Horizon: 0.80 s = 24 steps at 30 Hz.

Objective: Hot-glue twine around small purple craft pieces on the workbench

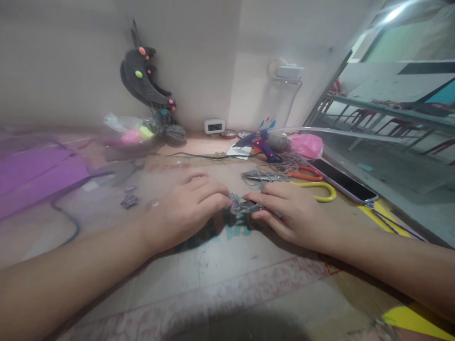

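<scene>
My left hand (194, 203) rests low over the table, fingers closed at the tips on a small purple-and-grey craft piece (233, 204). From the other side, my right hand (293, 208) pinches a dark grey part (251, 207) that meets the purple piece or is joined to it; I cannot tell which. Both hands face each other close together, and the fingers partly hide the work. A similar small purple-and-grey star-shaped piece (129, 201) lies to the left of my left hand. Scissors with a yellow handle (325, 190) and an orange handle (309, 173) lie just beyond my right hand.
A blue glue gun (265, 147) stands behind the scissors, near grey yarn (279, 142) and a pink bag (307, 144). A phone (343, 180) lies at the right edge. Purple sheet (39, 175) is at left; a small clock (214, 126) stands by the wall.
</scene>
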Tool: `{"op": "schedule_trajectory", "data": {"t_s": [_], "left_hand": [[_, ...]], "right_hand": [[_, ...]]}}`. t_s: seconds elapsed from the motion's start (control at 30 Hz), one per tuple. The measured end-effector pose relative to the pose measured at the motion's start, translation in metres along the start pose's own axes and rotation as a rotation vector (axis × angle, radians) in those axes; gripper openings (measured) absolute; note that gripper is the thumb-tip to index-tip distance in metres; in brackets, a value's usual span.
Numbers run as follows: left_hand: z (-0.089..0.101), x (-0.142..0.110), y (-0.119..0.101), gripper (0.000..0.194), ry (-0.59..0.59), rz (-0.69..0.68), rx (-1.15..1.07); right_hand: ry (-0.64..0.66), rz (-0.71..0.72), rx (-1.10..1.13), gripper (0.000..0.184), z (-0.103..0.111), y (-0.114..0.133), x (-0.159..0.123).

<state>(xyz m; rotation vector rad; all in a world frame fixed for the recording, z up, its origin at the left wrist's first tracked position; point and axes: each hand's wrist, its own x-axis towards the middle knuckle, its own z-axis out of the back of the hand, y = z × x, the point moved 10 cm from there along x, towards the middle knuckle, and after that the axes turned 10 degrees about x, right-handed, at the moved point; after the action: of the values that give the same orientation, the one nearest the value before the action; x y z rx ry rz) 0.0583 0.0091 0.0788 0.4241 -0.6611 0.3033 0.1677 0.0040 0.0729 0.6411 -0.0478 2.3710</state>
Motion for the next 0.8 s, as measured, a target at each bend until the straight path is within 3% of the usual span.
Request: {"op": "schedule_trajectory", "data": {"t_s": [0.23, 0.8], "left_hand": [[-0.0010, -0.0004, 0.0010, 0.010, -0.020, 0.005, -0.013], [-0.0059, -0.0011, 0.0009, 0.012, 0.015, -0.004, -0.055]], "right_hand": [[0.039, -0.002, 0.020, 0.032, -0.0037, 0.0008, -0.0008], [-0.041, 0.016, 0.096, 0.024, -0.0003, -0.0011, -0.0007]]}}
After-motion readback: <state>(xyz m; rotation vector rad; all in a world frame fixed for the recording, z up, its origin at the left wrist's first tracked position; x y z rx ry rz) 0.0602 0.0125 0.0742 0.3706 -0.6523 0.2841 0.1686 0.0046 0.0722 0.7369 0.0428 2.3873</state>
